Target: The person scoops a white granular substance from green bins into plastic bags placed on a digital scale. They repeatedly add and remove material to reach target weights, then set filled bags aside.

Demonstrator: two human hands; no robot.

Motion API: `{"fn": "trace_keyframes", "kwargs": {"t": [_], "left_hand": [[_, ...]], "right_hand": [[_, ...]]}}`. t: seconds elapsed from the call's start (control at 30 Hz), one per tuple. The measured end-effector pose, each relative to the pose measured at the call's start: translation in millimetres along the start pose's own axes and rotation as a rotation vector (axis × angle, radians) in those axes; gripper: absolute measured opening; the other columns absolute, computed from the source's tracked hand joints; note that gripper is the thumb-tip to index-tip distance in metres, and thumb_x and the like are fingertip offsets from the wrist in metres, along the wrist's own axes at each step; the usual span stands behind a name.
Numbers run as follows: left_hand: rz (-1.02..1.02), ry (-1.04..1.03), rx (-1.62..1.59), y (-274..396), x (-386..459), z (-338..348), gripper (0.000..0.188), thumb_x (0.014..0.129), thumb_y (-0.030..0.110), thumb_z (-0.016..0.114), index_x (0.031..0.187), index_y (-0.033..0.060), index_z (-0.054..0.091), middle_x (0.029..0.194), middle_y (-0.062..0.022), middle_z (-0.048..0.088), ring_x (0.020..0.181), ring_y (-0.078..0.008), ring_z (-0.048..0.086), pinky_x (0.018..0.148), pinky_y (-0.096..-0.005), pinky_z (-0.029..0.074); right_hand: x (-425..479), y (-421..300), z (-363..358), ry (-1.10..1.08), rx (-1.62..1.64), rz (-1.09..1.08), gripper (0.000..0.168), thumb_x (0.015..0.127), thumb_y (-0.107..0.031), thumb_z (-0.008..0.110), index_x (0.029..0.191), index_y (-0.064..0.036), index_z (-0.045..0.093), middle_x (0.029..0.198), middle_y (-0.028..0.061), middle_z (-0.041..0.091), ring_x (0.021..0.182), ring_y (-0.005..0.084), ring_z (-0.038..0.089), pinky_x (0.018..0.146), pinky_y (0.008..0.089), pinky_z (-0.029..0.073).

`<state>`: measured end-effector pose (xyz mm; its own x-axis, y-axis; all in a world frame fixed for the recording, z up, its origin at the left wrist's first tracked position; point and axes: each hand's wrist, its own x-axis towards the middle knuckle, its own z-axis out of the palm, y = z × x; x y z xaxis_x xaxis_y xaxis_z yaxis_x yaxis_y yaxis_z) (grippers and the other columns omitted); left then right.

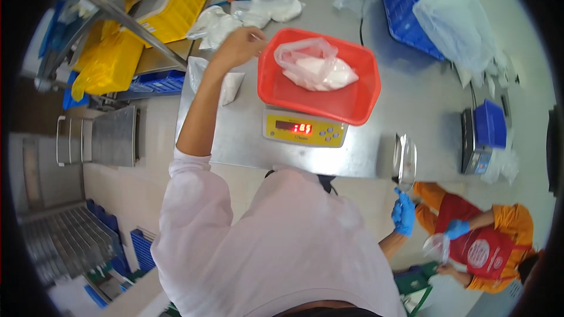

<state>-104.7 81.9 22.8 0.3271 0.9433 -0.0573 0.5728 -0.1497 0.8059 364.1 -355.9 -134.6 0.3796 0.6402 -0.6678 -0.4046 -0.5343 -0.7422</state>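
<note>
A red plastic tray (273, 92) rests on a yellow-faced digital scale (304, 130) whose red display is lit. Inside the tray lies a clear plastic bag of white powder (321, 72), its mouth loosely gathered. My bare left hand (240, 46) is beside the tray's left rim, fingers partly curled and apart, with nothing visible in it; contact with the rim is unclear. In a blue glove, my right hand (403, 213) grips the handle of a metal scoop (404, 158), which extends over the table's front edge. Another powder bag (231, 88) lies partly behind my left forearm.
More bags of white powder (264, 9) lie at the back of the steel table (246, 141). A blue crate (410, 17) with plastic bags stands back right. Another scale (476, 158) holds a blue bin (491, 123). A co-worker in a red apron (471, 233) is at right.
</note>
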Motion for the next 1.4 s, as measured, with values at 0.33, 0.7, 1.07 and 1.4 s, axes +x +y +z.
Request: {"fn": "trace_keyframes", "kwargs": {"t": [0.33,0.7,1.07,1.4], "left_hand": [[0.500,-0.140,-0.149,46.8,7.2,-8.0,0.023,0.086,0.013,0.060,0.103,-0.0018,0.062,0.090,-0.0098,0.067,0.087,-0.0188,0.065,0.078,-0.0285,0.051],[0.692,-0.518,0.169,90.4,51.0,38.6,0.025,0.080,0.008,0.063,0.102,-0.0022,0.062,0.092,-0.0161,0.069,0.083,-0.0225,0.066,0.075,-0.0310,0.052],[0.731,-0.647,0.960,53.0,64.9,112.8,0.028,0.077,0.007,0.062,0.105,0.0046,0.065,0.092,-0.0107,0.068,0.095,-0.0258,0.064,0.083,-0.0335,0.049],[0.681,-0.291,1.042,59.8,23.6,130.4,0.084,0.069,0.015,0.075,0.142,0.0289,0.036,0.146,-0.0108,0.031,0.125,-0.0405,0.043,0.098,-0.0572,0.040]], "right_hand": [[-34.2,-2.7,61.5,0.024,0.067,-0.030,0.031,0.096,-0.025,0.055,0.116,-0.002,0.059,0.055,-0.0069,0.033,0.037,0.0022,0.026,0.032,0.0186,0.020],[-86.6,41.2,74.1,0.183,0.085,0.037,0.039,0.095,-0.031,0.057,0.120,-0.002,0.056,0.054,-0.0077,0.032,0.037,0.0020,0.024,0.033,0.0194,0.018],[-84.0,52.2,67.1,0.153,0.127,0.021,0.034,0.096,-0.028,0.056,0.117,-0.002,0.058,0.054,-0.0076,0.032,0.037,0.0019,0.024,0.032,0.0190,0.019],[-90.0,54.8,64.4,0.153,0.129,-0.009,0.028,0.096,-0.026,0.055,0.113,-0.005,0.061,0.054,-0.0067,0.034,0.037,0.0027,0.026,0.032,0.0193,0.020]]}}
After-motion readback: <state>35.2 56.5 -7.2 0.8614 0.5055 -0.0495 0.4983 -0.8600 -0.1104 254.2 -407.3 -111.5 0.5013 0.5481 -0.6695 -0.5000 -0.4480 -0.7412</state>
